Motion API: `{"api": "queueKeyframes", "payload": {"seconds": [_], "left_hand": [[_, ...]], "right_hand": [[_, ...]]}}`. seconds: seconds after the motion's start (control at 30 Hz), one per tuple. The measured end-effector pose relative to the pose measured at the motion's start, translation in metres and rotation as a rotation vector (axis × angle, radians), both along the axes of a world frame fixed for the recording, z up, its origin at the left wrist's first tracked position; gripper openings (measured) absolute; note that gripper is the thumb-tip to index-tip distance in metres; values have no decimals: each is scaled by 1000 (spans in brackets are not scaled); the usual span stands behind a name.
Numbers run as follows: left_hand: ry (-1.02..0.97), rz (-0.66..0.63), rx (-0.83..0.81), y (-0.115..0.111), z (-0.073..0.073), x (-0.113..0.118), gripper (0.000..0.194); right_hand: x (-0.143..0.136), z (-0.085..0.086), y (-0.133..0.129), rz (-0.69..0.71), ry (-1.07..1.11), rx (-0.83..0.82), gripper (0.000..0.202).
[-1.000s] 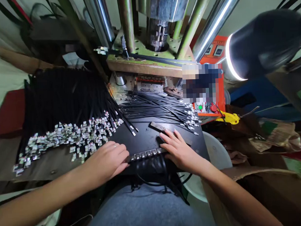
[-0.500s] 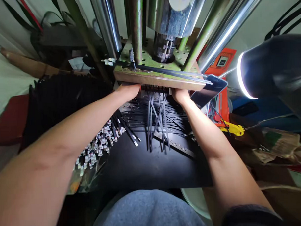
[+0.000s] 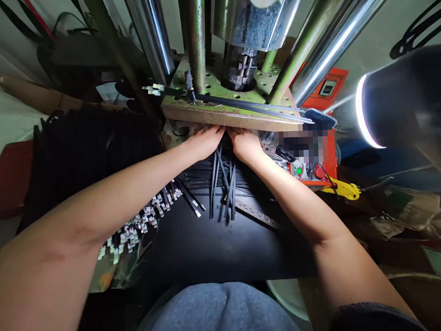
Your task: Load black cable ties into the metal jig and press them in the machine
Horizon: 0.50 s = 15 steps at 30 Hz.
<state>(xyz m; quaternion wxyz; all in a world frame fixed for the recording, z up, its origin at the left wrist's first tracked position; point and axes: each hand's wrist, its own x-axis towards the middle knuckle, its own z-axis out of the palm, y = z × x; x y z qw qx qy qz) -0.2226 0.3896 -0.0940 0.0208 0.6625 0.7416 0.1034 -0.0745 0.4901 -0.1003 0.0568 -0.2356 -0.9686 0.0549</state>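
My left hand (image 3: 209, 141) and my right hand (image 3: 244, 143) are close together under the front edge of the green press plate (image 3: 233, 117). Their fingertips reach in beneath it, partly hidden, so what they grip cannot be made out. Several black strips (image 3: 214, 185) hang down between and below the hands, some crossing. More dark strips lie across the work surface behind them. A slotted metal bar (image 3: 256, 214) rests on the black table (image 3: 209, 253), right of the hanging strips.
Strips with silvery ends (image 3: 146, 221) are heaped at the left beside a large black bundle (image 3: 97, 145). Steel columns (image 3: 153, 37) rise behind the plate. To the right are a red control box (image 3: 330, 152), yellow-handled tool (image 3: 346, 189) and bright lamp (image 3: 395, 101).
Both hands have moved inward from the sides, nearly meeting under the plate. The hanging strips have shifted slightly left, and the control box's buttons show more.
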Motion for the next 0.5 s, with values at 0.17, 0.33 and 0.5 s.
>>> {"api": "queueKeyframes", "payload": {"seconds": [0.17,0.33,0.5], "left_hand": [[107,39,-23,-3,-5,19,56],[171,93,-60,2,6,23,54],[-72,-68,40,-80,44,25,67]], "right_hand": [[1,-10,-14,-79,91,40,55],[-3,9,3,-87,94,-226,59],[99,47,-57,47,134,-366,48]]}}
